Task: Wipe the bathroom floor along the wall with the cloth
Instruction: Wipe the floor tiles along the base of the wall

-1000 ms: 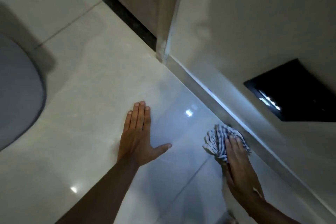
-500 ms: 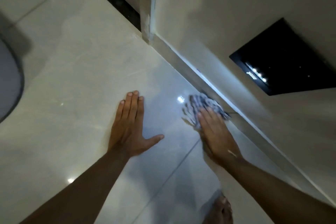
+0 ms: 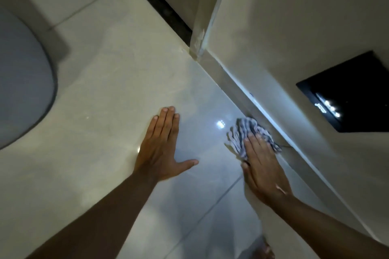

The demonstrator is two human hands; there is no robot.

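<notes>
A crumpled blue-and-white striped cloth (image 3: 244, 132) lies on the glossy pale floor tiles (image 3: 109, 82), right against the skirting of the wall (image 3: 273, 27) on the right. My right hand (image 3: 263, 166) lies flat on top of the cloth, fingers pressing its near part down; the far part of the cloth sticks out past the fingertips. My left hand (image 3: 164, 149) rests flat on the floor to the left, fingers together, thumb spread, holding nothing.
A grey rounded mat (image 3: 21, 82) lies at the left edge. A dark square panel (image 3: 347, 94) is set in the wall on the right. A door frame post (image 3: 200, 33) and a dark threshold strip (image 3: 155, 0) lie further along the wall. A foot (image 3: 265, 251) shows at the bottom.
My right hand has slid the cloth along the skirting, forward from a second ago. The left hand has stayed planted on the floor. The view has shifted a little.
</notes>
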